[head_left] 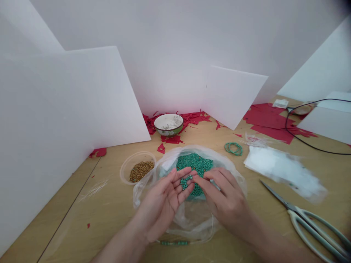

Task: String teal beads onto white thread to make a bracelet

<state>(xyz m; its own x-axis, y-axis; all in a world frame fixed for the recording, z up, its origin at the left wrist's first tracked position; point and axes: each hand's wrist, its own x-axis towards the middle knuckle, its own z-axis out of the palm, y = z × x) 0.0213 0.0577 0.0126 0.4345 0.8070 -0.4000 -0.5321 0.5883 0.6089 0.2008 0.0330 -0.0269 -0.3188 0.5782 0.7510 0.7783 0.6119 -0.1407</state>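
Observation:
My left hand (161, 202) lies palm up and cupped, holding a small cluster of turquoise beads (185, 182). My right hand (226, 197) hangs palm down just beside it, its fingertips close to those beads. A small silvery object (215, 185) pokes out under the right fingers, too blurred to name. Below both hands, a heap of turquoise beads (195, 164) lies in a clear plastic bag (192, 217), partly hidden by my fingers. A short strand of turquoise beads (174, 243) lies at the bag's near edge.
On the wooden table (82, 215) stand a clear tub of amber beads (141, 168) and a green-rimmed bowl (168, 124). Green bead loops (233, 148), a white sheet (285, 171), scissors (309, 223), red paper scraps (271, 124) and a black cable (309, 142) lie about. White boards (68, 106) stand behind.

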